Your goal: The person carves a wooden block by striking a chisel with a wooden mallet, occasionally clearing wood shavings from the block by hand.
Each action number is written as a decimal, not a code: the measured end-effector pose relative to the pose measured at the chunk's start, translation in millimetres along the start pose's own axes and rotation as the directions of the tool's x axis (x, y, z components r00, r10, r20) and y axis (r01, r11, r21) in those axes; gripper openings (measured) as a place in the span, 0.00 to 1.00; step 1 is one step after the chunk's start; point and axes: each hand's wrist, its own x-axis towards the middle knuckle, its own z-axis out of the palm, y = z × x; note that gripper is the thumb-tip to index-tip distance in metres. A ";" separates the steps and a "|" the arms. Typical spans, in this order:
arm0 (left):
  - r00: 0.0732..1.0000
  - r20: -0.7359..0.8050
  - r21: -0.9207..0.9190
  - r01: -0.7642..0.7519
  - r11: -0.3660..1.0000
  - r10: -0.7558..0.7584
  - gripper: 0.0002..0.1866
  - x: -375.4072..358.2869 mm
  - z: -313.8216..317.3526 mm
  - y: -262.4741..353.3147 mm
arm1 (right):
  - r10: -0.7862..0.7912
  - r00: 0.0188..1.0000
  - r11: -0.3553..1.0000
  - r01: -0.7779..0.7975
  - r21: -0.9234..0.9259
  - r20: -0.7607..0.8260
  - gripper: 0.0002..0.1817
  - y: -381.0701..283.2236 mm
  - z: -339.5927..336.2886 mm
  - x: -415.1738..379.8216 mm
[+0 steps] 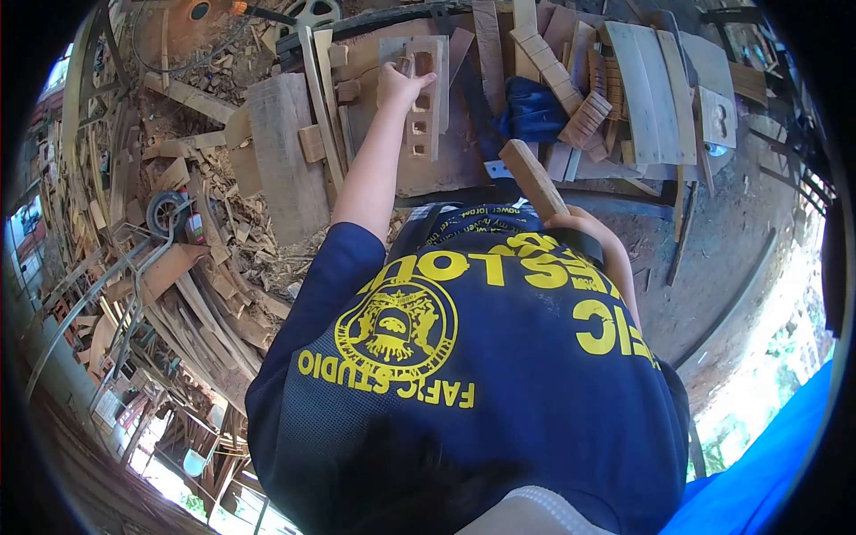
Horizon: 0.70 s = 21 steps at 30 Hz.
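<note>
My left hand (406, 86) is at the upper end of a wooden board (435, 120) that has several square holes cut in a row. The thumb reaches over the board's face and the fingers curl at its left edge, partly hidden. A paler flat piece (389, 49) lies beneath. My right hand (578, 220) is closed round the near end of a thick wooden block (530, 174), which tilts up to the left. Its far end is near a dark blue cloth (532, 109).
Long wooden strips (323, 107) and a wide plank (287, 156) lie on the left. Stacked boards (644, 94) and notched wooden pieces (586, 120) fill the right. Wood scraps (259, 259) cover the ground, with a small wheel (167, 214) among them.
</note>
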 end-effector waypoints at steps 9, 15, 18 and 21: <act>0.967 -0.245 0.132 -0.036 0.991 0.068 0.21 -21.5 13.0 20.7 | -0.012 1.000 0.994 0.013 0.113 -0.013 0.39 -5.2 1.8 -7.3; 0.969 -0.242 0.044 -0.038 0.998 0.048 0.33 -34.6 0.1 17.8 | 0.008 0.999 0.986 -0.001 0.168 -0.042 0.38 -8.7 4.6 -11.8; 0.985 -0.152 0.237 -0.049 0.970 0.087 0.38 -45.1 -1.5 22.2 | 0.012 0.998 0.991 -0.005 0.132 -0.055 0.39 -11.7 5.1 -10.4; 0.984 -0.174 0.166 -0.007 0.986 0.037 0.36 -43.9 2.5 19.5 | 0.029 0.999 0.992 -0.024 0.124 -0.043 0.40 -8.8 4.0 -4.6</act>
